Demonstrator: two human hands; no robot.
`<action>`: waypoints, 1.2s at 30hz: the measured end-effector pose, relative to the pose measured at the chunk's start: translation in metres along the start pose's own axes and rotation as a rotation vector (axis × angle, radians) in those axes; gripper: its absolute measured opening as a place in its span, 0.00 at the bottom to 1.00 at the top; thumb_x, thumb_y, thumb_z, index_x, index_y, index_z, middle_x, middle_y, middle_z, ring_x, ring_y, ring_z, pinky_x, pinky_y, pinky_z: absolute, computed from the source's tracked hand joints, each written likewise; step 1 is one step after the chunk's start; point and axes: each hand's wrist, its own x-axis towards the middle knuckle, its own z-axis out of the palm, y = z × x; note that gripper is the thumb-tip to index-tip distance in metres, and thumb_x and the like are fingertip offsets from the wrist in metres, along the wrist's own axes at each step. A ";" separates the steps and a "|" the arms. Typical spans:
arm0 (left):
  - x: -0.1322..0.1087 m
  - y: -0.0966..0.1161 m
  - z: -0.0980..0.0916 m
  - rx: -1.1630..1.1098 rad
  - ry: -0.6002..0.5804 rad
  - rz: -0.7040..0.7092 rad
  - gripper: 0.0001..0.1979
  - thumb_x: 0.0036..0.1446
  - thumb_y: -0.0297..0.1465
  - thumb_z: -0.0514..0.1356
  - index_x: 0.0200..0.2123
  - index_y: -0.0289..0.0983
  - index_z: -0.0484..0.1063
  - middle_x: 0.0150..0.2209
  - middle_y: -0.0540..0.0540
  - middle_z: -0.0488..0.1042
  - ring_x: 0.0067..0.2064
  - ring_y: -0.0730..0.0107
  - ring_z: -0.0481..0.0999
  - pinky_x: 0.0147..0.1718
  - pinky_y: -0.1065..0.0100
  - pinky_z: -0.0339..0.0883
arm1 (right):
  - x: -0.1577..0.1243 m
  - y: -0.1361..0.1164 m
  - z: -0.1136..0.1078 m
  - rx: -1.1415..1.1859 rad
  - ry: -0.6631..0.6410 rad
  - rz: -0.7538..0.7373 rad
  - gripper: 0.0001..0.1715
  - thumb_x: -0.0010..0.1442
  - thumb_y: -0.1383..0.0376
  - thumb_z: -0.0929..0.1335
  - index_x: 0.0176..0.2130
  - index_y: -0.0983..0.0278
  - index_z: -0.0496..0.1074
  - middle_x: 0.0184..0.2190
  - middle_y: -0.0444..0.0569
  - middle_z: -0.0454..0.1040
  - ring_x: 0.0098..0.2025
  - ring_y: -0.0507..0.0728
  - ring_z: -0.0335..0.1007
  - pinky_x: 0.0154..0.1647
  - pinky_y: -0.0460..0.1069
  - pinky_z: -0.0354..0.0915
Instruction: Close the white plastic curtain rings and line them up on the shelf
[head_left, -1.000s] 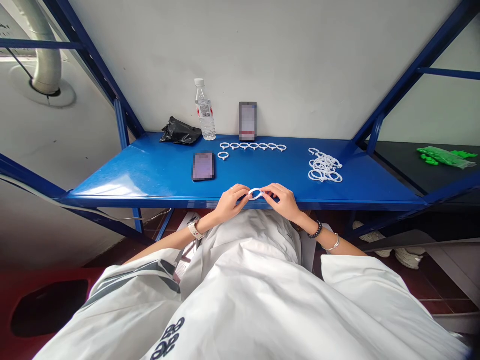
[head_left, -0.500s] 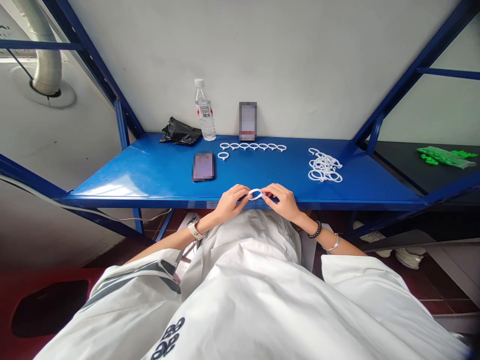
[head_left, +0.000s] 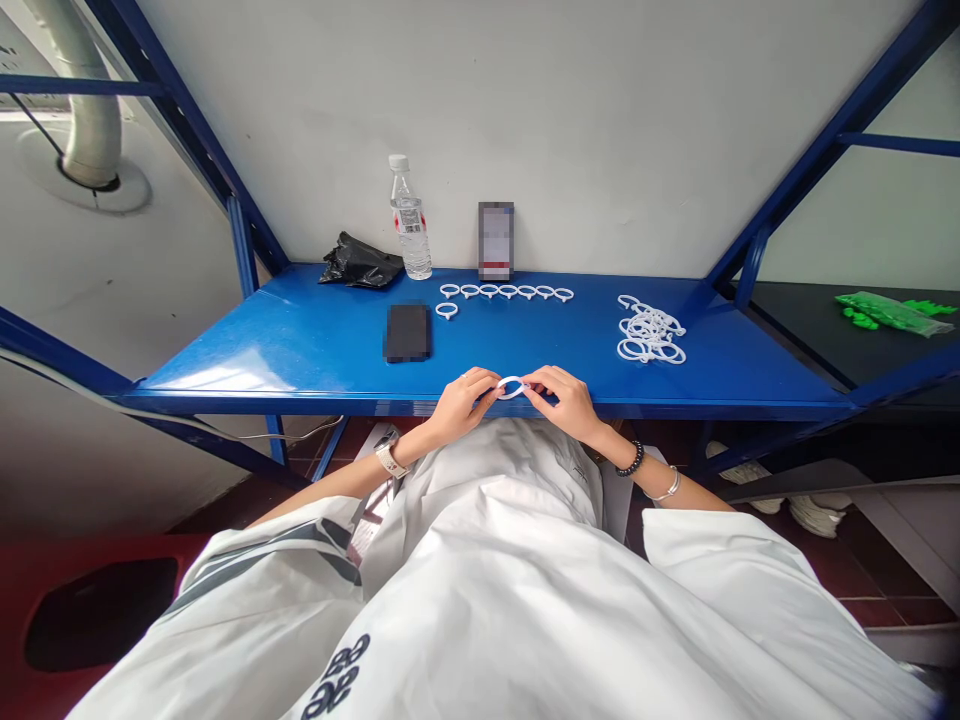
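Note:
Between my hands, at the front edge of the blue table (head_left: 315, 370), is a white plastic ring (head_left: 511, 394). My left hand (head_left: 463, 405) pinches its left side, and my right hand (head_left: 564, 402) pinches its right side. Both hands are closed on it with thumb and fingertips. Several similar white rings form a row (head_left: 508, 292) near the wall, each with a small tab. A single ring (head_left: 446, 311) lies in front of the row's left end. To the right is a tangled pile of white rings (head_left: 649, 330).
A dark phone (head_left: 407, 333) lies flat on the left, and another phone (head_left: 496, 241) leans on the wall. Behind stand a water bottle (head_left: 411, 225) and a crumpled black bag (head_left: 360, 262). Blue frame posts rise at both sides. A green packet (head_left: 892, 312) rests on a dark surface at far right.
The screen of the phone lying flat has gone dark. Both hands keep their hold on the ring, almost without moving.

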 end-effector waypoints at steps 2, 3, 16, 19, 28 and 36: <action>0.000 0.000 0.000 0.001 0.005 -0.005 0.22 0.73 0.43 0.44 0.41 0.37 0.73 0.42 0.40 0.78 0.44 0.63 0.76 0.41 0.65 0.72 | 0.000 0.000 0.000 -0.002 -0.008 0.014 0.13 0.71 0.59 0.64 0.44 0.60 0.77 0.34 0.49 0.79 0.34 0.56 0.73 0.33 0.50 0.68; 0.000 0.000 0.001 0.001 0.007 -0.007 0.23 0.73 0.43 0.44 0.40 0.37 0.73 0.42 0.40 0.78 0.44 0.63 0.76 0.41 0.65 0.72 | 0.000 -0.001 0.000 -0.005 -0.013 0.022 0.14 0.71 0.58 0.64 0.44 0.59 0.77 0.34 0.49 0.79 0.35 0.56 0.73 0.33 0.50 0.68; -0.001 -0.002 0.001 0.013 0.023 0.026 0.24 0.73 0.44 0.44 0.39 0.37 0.74 0.41 0.41 0.78 0.43 0.64 0.76 0.39 0.66 0.71 | 0.001 -0.002 0.000 -0.017 0.018 -0.015 0.11 0.71 0.61 0.65 0.44 0.60 0.77 0.34 0.48 0.79 0.34 0.55 0.73 0.33 0.49 0.66; 0.000 -0.001 0.001 0.012 0.017 0.022 0.24 0.73 0.44 0.44 0.39 0.37 0.74 0.41 0.40 0.78 0.43 0.64 0.76 0.39 0.66 0.71 | 0.001 -0.002 -0.001 -0.030 0.003 0.003 0.12 0.71 0.59 0.64 0.44 0.59 0.76 0.34 0.48 0.79 0.34 0.56 0.73 0.33 0.50 0.67; -0.001 -0.004 0.003 0.018 0.015 -0.002 0.22 0.73 0.43 0.45 0.40 0.37 0.74 0.41 0.41 0.78 0.43 0.63 0.76 0.40 0.65 0.72 | -0.001 -0.001 -0.001 -0.034 -0.008 0.014 0.09 0.67 0.60 0.67 0.47 0.58 0.73 0.33 0.46 0.77 0.34 0.56 0.73 0.33 0.49 0.68; -0.001 -0.004 0.003 0.030 0.023 0.001 0.22 0.73 0.42 0.46 0.40 0.37 0.74 0.41 0.41 0.78 0.43 0.64 0.76 0.40 0.65 0.72 | -0.001 0.000 -0.001 -0.048 -0.008 -0.003 0.07 0.67 0.63 0.67 0.46 0.58 0.73 0.32 0.46 0.77 0.34 0.56 0.73 0.33 0.49 0.67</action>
